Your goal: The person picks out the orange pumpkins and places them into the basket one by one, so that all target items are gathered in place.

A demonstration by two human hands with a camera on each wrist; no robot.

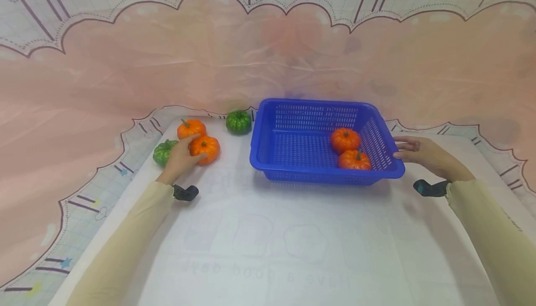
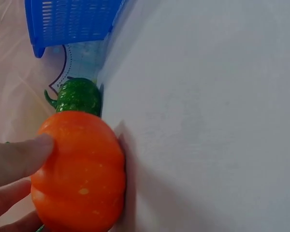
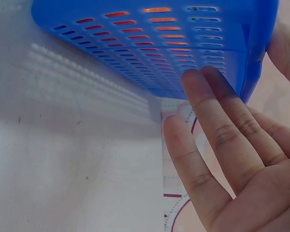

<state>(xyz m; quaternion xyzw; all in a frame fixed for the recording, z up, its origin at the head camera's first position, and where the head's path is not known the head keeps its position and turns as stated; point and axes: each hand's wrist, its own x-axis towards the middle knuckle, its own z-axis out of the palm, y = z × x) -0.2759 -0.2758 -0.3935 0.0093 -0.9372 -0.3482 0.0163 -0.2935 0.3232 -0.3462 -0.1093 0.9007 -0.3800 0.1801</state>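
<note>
My left hand point(image 1: 181, 158) is at a small orange pumpkin point(image 1: 208, 149) on the left of the table, thumb on one side and fingers on the other. In the left wrist view the thumb presses that pumpkin's point(image 2: 82, 169) skin. Just behind it sits another orange pumpkin point(image 1: 191, 128), and a green pumpkin point(image 1: 163, 152) lies left of the hand. At the right end of a blue plastic basket point(image 1: 326, 172), my right hand point(image 1: 427, 155) has its fingers nearly straight by the outer wall, thumb at the rim. Two orange pumpkins point(image 1: 345, 139) lie inside the basket's right end.
Another green pumpkin point(image 1: 238, 123) stands at the back, left of the basket. A white cloth point(image 1: 268, 231) with faint print covers the table. Behind it hangs a pink patterned cloth point(image 1: 209, 55).
</note>
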